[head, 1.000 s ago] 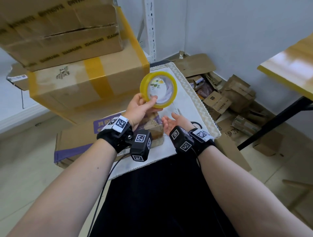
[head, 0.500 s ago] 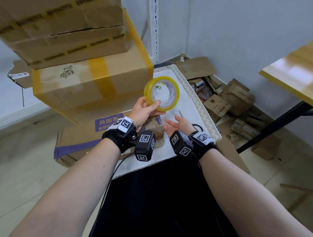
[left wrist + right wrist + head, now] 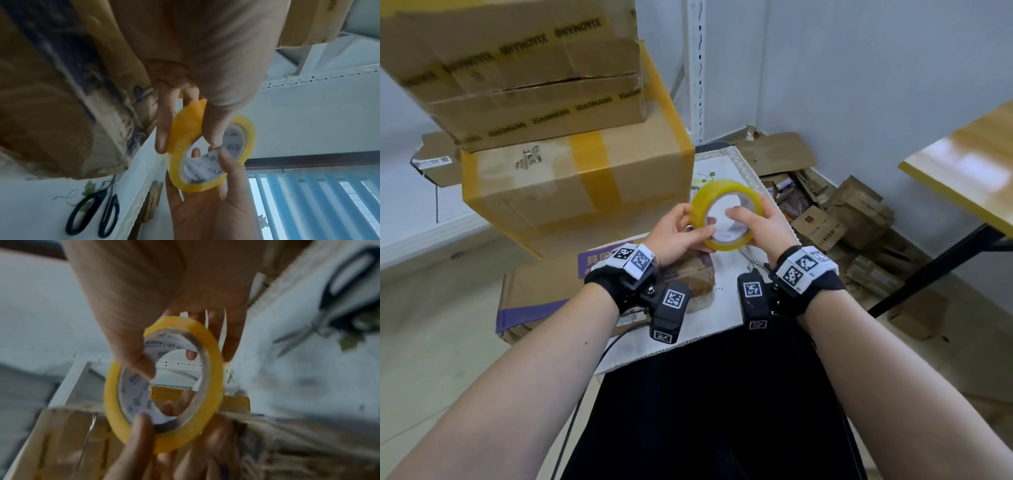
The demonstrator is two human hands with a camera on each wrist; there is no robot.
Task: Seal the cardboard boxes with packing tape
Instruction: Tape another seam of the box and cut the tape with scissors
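The yellow tape roll (image 3: 726,214) is held up in both hands in front of the stacked cardboard boxes (image 3: 575,181). It is gripped by the left hand (image 3: 674,236) at its near-left rim, while the right hand (image 3: 763,226) is curled round the far side, thumb hooked into the core. Scissors (image 3: 92,212) are seen lying on the white cloth (image 3: 719,168).

I am sitting in a corner where pale grey-blue walls (image 3: 859,68) are meeting behind a white perforated upright (image 3: 697,68). Daylight is glaring off a yellow-edged wooden tabletop (image 3: 969,161) to my right, and a window with blue slatted blinds (image 3: 320,199) is showing in the left wrist view.
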